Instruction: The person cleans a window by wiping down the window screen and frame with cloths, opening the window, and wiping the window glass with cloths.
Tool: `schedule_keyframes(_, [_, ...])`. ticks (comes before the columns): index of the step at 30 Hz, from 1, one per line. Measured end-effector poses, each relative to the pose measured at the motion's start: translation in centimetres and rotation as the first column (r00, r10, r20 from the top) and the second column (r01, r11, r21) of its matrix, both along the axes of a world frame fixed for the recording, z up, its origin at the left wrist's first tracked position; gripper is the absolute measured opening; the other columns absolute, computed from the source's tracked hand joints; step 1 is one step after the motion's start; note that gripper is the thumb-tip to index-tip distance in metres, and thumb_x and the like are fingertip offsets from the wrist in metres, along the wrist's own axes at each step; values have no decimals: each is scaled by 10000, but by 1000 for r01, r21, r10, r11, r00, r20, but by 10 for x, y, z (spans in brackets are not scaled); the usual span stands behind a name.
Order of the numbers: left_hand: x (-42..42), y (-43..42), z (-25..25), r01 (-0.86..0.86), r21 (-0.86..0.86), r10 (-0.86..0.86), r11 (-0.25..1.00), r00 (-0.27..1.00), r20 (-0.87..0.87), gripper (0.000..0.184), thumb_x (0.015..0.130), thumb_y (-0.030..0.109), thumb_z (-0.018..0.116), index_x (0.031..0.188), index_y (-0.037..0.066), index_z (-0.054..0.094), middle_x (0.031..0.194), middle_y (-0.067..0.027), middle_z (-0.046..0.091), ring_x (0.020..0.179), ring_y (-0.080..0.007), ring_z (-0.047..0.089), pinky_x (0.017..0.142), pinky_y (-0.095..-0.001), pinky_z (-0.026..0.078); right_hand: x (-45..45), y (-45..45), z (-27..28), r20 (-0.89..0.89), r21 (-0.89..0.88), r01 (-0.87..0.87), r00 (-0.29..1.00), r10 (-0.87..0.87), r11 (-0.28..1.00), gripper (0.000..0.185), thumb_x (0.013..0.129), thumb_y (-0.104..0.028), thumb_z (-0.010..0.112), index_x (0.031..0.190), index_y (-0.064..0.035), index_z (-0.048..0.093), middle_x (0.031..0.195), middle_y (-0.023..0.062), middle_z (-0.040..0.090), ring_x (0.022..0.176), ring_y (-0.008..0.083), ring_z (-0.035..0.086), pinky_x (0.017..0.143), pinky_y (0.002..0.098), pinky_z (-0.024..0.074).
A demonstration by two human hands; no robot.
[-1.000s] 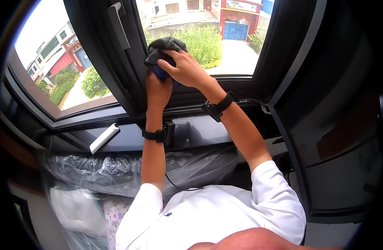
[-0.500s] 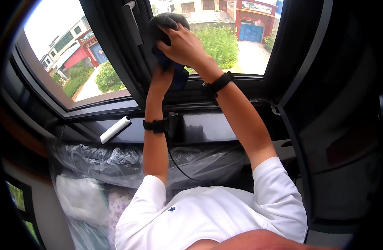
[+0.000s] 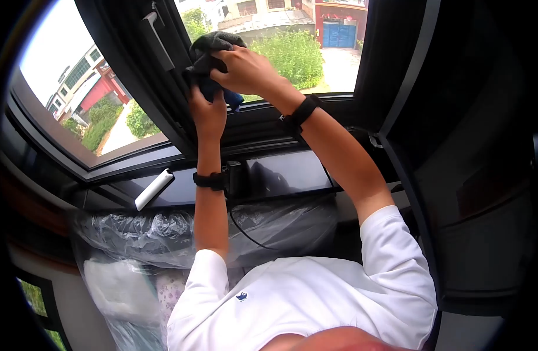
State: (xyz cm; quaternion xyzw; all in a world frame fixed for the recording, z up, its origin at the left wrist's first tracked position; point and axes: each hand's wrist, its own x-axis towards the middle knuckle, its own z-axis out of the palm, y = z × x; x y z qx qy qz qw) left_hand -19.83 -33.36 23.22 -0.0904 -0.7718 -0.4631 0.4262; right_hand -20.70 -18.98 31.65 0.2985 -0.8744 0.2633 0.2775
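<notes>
A dark grey cloth with a blue part is bunched between my two hands, in front of the window's black frame and the lower left of the right-hand glass pane. My right hand grips the cloth's upper right side, fingers bent over it. Below it, my left hand is closed on the lower part, thumb showing; its other fingers are partly hidden. A grey window handle sits on the frame to the left of the cloth. Whether the cloth presses on the frame I cannot tell.
On the dark glossy sill lies a white oblong object. A black box-shaped object with a cable stands beside my left wrist. Clear plastic sheeting covers bedding below. A dark panel rises at the right.
The view has shifted, so the window sits further left and lower in it. My hands keep hold of the cloth, now bunched differently, and more of my left thumb shows.
</notes>
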Motion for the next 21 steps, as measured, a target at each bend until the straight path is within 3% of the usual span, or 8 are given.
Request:
schedule_keyframes(6, [-63, 53, 99, -74, -398, -158, 914, 840, -519, 709, 872, 217, 650, 1451, -46, 334, 1483, -401, 209, 1384, -579, 199, 1137, -573, 239, -32, 63, 58, -409, -199, 125, 891, -198, 972, 637, 845, -484, 618, 1351, -101, 565, 1243, 265, 582, 1087, 419, 614, 929, 520, 491])
schedule_keyframes(8, [-77, 81, 114, -349, -335, 49, 875, 753, -657, 676, 832, 204, 665, 1427, 13, 407, 1506, -342, 267, 1409, -498, 247, 1151, -553, 232, 16, 94, 87, -100, -398, 107, 982, -160, 911, 587, 901, -253, 595, 1432, -108, 393, 1294, 220, 557, 1083, 352, 626, 825, 488, 561])
schedule_keyframes(9, [-52, 104, 135, -340, -327, 47, 882, 753, -657, 676, 832, 204, 665, 1427, 13, 407, 1506, -342, 267, 1409, -498, 247, 1151, -553, 232, -2, 107, 78, -274, -333, 249, 897, -346, 909, 649, 914, -301, 589, 1463, -74, 327, 1308, 272, 513, 1127, 393, 581, 869, 522, 520])
schedule_keyframes(11, [19, 149, 181, -220, -562, 235, 797, 971, -47, 460, 821, 189, 672, 1238, 21, 577, 1171, -210, 609, 1213, -383, 521, 1128, -512, 308, -23, 128, 56, -440, -333, 454, 701, -562, 827, 736, 911, -320, 605, 1493, -25, 265, 1347, 321, 459, 1220, 446, 494, 946, 562, 454])
schedule_keyframes(14, [4, 158, 153, -186, -568, 3, 802, 952, -307, 566, 783, 246, 717, 1289, 58, 548, 1298, -211, 540, 1344, -393, 394, 1158, -547, 231, 19, 155, 48, -346, -332, 504, 721, -600, 797, 665, 859, -190, 660, 1445, -9, 405, 1404, 294, 437, 1306, 442, 427, 1029, 533, 431])
schedule_keyframes(16, [-67, 169, 92, -98, -596, -243, 797, 852, -464, 613, 775, 180, 681, 1355, 73, 513, 1515, -223, 358, 1421, -391, 301, 1161, -520, 245, -34, 182, -15, -195, -375, 592, 702, -685, 713, 775, 849, -476, 647, 1441, -27, 426, 1326, 290, 519, 1161, 426, 572, 957, 520, 474])
schedule_keyframes(19, [-63, 188, 60, -69, -773, -397, 630, 827, -398, 553, 757, 164, 676, 1295, 83, 577, 1597, -63, 288, 1461, -314, 273, 1183, -465, 242, -14, 193, -60, -194, -328, 509, 788, -584, 796, 823, 892, -398, 622, 1480, 64, 278, 1393, 341, 454, 1226, 473, 518, 1046, 512, 425])
schedule_keyframes(21, [-59, 195, 35, 16, -839, -461, 545, 841, -283, 568, 776, 129, 650, 1332, 72, 553, 1599, -52, 286, 1473, -275, 256, 1192, -439, 232, -4, 191, -92, -492, -207, 693, 537, -686, 691, 790, 893, -374, 624, 1467, 66, 306, 1404, 326, 450, 1263, 467, 484, 1069, 509, 401])
